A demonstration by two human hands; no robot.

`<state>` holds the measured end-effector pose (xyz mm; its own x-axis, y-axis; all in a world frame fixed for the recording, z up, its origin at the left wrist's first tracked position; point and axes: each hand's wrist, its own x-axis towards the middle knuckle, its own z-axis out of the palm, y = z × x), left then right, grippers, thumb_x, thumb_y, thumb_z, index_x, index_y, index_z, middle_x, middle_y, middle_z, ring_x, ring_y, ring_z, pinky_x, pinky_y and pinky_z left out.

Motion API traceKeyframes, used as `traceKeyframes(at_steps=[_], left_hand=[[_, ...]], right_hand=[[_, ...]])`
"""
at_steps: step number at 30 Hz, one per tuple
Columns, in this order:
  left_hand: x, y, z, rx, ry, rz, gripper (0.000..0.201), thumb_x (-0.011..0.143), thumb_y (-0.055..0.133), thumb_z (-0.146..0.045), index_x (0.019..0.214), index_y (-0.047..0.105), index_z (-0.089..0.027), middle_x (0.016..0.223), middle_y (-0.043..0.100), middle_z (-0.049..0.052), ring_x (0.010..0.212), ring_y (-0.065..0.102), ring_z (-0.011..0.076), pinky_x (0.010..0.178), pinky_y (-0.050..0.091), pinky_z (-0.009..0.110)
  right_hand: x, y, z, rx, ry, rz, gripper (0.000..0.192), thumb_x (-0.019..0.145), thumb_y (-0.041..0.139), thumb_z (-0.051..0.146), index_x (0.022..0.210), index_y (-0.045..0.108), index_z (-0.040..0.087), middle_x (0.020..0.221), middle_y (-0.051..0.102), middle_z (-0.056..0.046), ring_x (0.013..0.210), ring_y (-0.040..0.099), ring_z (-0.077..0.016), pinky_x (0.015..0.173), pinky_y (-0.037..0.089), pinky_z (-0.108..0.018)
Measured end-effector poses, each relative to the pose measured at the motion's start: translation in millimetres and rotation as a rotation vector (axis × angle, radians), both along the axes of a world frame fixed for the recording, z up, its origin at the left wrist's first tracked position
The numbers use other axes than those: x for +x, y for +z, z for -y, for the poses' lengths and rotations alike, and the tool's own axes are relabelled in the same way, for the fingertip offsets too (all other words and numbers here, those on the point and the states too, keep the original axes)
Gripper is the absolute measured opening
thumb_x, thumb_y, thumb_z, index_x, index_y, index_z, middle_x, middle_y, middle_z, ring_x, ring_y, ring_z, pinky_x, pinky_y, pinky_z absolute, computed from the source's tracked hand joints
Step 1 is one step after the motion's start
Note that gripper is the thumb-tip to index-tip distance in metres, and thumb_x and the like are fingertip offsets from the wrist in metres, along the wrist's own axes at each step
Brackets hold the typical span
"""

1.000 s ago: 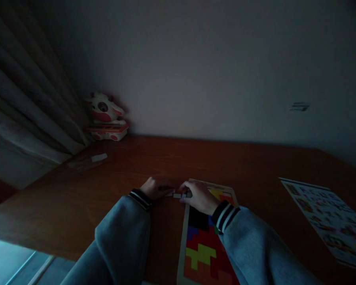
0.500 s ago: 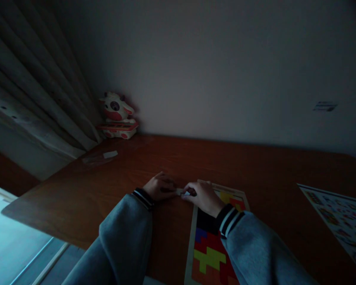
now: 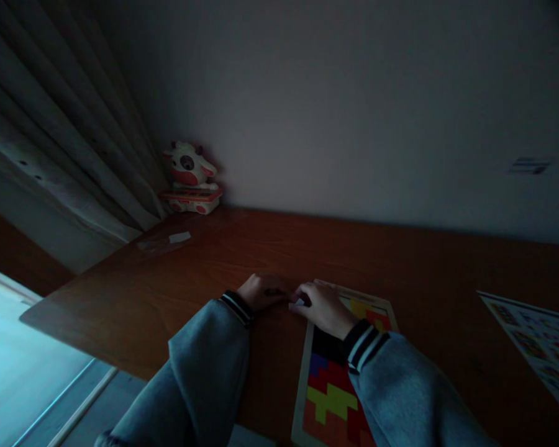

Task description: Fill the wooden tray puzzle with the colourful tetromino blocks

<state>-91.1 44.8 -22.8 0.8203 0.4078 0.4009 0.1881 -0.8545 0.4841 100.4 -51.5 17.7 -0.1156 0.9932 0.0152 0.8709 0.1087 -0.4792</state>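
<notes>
1. A small, pale, flat-looking piece [image 3: 299, 302] sits between the two hands, by the upper left edge of the board.
2. The right hand's [image 3: 326, 308] fingers are pinched nearly closed around it.
3. The left hand's [image 3: 263, 292] fingers curl close beside them; their grip is unclear.
4. The rectangular, pale-framed puzzle board [image 3: 300, 397] with multicoloured blocks lies partly under the right forearm.
5. All rest on a reddish-brown wooden bench [image 3: 205, 273].

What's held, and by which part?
The right hand pinches a small pale piece, mostly covered, so where is unclear. Whether the left hand holds anything cannot be told.
</notes>
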Motion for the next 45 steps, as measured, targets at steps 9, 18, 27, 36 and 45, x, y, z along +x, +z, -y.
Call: traceKeyframes(at_steps=[9, 18, 27, 36, 45], left_hand=[[-4.3, -2.7, 8.4, 0.032, 0.126, 0.119, 0.017, 0.091, 0.059, -0.029, 0.096, 0.074, -0.022, 0.092, 0.073, 0.004, 0.082, 0.069, 0.0138, 0.076, 0.057, 0.025], [-11.5, -6.5, 21.1, 0.050, 0.666, 0.193, 0.020, 0.087, 0.066, -0.033, 0.099, 0.075, -0.020, 0.109, 0.072, 0.007, 0.096, 0.071, 0.0215, 0.085, 0.060, 0.036], [-5.9, -9.7, 42.4, 0.103, 0.669, 0.063, 0.014, 0.087, 0.066, -0.032, 0.091, 0.075, -0.022, 0.106, 0.074, 0.006, 0.100, 0.069, 0.0220, 0.090, 0.056, 0.037], [-0.7, -4.7, 50.7, 0.138, 0.715, -0.090, 0.014, 0.090, 0.062, -0.030, 0.095, 0.074, -0.024, 0.094, 0.076, 0.003, 0.089, 0.069, 0.0201, 0.084, 0.055, 0.032], [4.5, -10.5, 50.1, 0.124, 0.502, -0.046, 0.019, 0.089, 0.056, -0.015, 0.098, 0.071, -0.023, 0.098, 0.073, 0.001, 0.089, 0.068, 0.0154, 0.085, 0.054, 0.025]], right_hand=[[1.5, 4.0, 6.4, 0.046, 0.043, -0.083, 0.006, 0.081, 0.068, 0.029, 0.082, 0.072, 0.024, 0.086, 0.074, -0.002, 0.086, 0.066, -0.0207, 0.082, 0.043, -0.036], [99.8, -10.6, 30.0, 0.247, -0.189, -0.489, 0.033, 0.081, 0.062, 0.053, 0.089, 0.073, 0.023, 0.097, 0.073, -0.009, 0.092, 0.068, -0.0263, 0.083, 0.053, -0.039], [152.2, -35.1, 48.3, 0.431, -0.561, -0.558, 0.045, 0.072, 0.065, 0.063, 0.092, 0.071, 0.023, 0.102, 0.073, -0.009, 0.100, 0.066, -0.0287, 0.092, 0.050, -0.044], [153.6, -46.7, 45.7, 0.432, -0.521, -0.549, 0.044, 0.074, 0.064, 0.062, 0.091, 0.072, 0.022, 0.098, 0.074, -0.008, 0.095, 0.067, -0.0267, 0.086, 0.053, -0.038], [145.4, -52.8, 48.6, 0.386, -0.427, -0.536, 0.042, 0.077, 0.061, 0.060, 0.090, 0.071, 0.022, 0.098, 0.073, -0.008, 0.090, 0.069, -0.0251, 0.078, 0.056, -0.035]])
